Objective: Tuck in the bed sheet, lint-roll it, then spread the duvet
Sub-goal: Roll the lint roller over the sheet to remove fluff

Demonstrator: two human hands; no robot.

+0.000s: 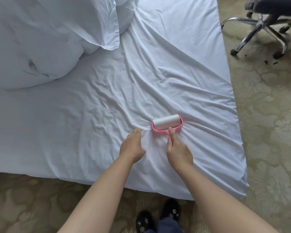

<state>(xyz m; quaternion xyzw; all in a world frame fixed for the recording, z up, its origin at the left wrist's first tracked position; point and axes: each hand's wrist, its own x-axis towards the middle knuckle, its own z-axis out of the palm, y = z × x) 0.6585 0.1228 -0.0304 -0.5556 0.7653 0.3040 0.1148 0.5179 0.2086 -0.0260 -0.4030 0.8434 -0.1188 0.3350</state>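
Note:
A white bed sheet (107, 106) covers the bed, wrinkled and bunched around the lint roller. The pink lint roller (166, 124) with its white roll lies on the sheet near the bed's front edge. My right hand (178, 150) grips its pink handle, index finger stretched along the handle toward the frame. My left hand (133, 145) presses flat on the sheet just left of the roller, fingers straight. The white duvet (40, 39) is heaped at the back left of the bed.
A swivel chair with a chrome base (262, 29) stands on the patterned carpet (272, 123) at the back right. The sheet's corner (240, 187) hangs loose at the front right. My feet in black slippers (158, 217) stand by the bed's front edge.

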